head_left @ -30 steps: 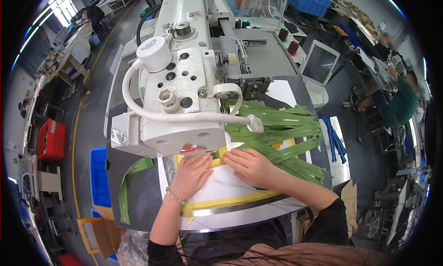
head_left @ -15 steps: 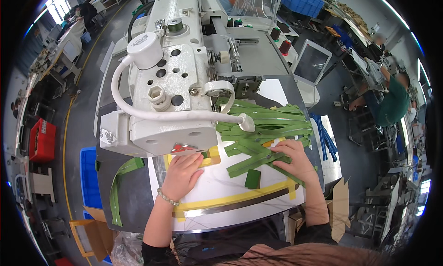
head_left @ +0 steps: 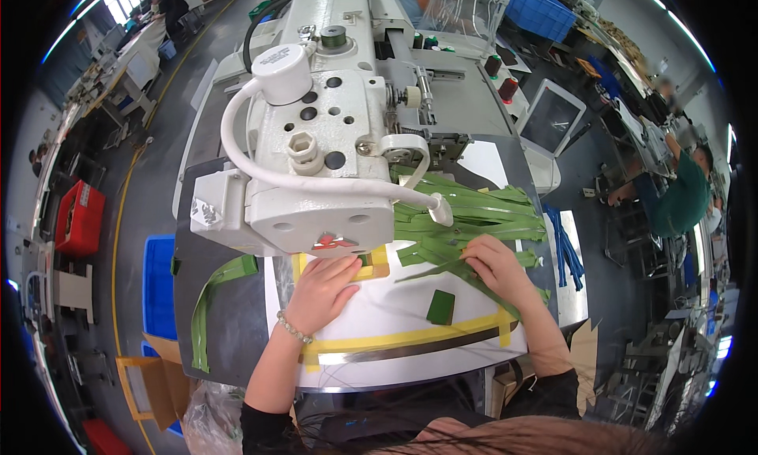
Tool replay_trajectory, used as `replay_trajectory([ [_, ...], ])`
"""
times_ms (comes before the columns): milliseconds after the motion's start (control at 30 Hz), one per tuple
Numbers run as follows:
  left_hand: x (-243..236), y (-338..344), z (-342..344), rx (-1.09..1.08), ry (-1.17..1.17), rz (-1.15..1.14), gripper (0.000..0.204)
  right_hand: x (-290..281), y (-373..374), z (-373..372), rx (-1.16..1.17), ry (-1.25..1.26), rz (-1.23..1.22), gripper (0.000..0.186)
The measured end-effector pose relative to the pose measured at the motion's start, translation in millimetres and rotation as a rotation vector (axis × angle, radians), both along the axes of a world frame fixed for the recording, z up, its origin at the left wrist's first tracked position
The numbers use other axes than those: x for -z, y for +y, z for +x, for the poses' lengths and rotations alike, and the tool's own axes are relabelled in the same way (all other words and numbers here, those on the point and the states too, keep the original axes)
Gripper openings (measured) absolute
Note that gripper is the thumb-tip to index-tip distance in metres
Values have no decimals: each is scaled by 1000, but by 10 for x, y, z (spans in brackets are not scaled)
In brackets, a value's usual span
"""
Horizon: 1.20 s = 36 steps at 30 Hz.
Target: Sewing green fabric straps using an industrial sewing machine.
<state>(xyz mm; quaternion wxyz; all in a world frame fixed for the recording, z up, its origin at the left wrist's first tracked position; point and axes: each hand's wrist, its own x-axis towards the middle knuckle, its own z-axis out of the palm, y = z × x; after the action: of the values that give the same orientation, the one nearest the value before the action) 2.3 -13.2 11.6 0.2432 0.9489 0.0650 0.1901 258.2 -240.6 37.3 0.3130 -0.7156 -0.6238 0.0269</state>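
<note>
Below the white sewing machine head (head_left: 316, 206), my left hand (head_left: 322, 285) lies with extended fingers on the yellow-edged template (head_left: 377, 270). To its right, my right hand (head_left: 493, 265) pinches one green zipper strip (head_left: 430, 272) at the edge of a heap of similar strips (head_left: 466, 206). A small dark green rectangular piece (head_left: 440, 307) lies on the white board (head_left: 379, 313) between my hands. The needle area is hidden behind the machine head.
At left are a loose green strip (head_left: 209, 305), blue bin (head_left: 159, 289), red crate (head_left: 79, 218) and cardboard box (head_left: 166, 376). At right are blue strips (head_left: 567, 246), a screen (head_left: 549, 119) and thread cones (head_left: 508, 88). A co-worker (head_left: 683, 190) works far right.
My right hand has moved right from the template to the green strips and now pinches one, exposing the small green piece. My left hand has stayed at the template.
</note>
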Motion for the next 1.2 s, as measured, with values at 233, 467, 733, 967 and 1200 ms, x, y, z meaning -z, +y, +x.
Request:
replay_trajectory([
  [233,-5,2,-13,8,8,-20,46,-113,536,218,11,704,-460,12],
  [467,-23,-14,-38,20,92,-55,50,-140,778,186,25,840,-554,15],
  [733,14,-4,-33,24,54,-26,50,-75,862,-144,34,230,-195,15],
  [967,-10,-3,-29,33,43,-40,51,190,1145,-491,43,-130,-142,24],
  [1200,20,-26,-39,3,44,-94,53,72,1037,-447,-62,228,-72,26],
])
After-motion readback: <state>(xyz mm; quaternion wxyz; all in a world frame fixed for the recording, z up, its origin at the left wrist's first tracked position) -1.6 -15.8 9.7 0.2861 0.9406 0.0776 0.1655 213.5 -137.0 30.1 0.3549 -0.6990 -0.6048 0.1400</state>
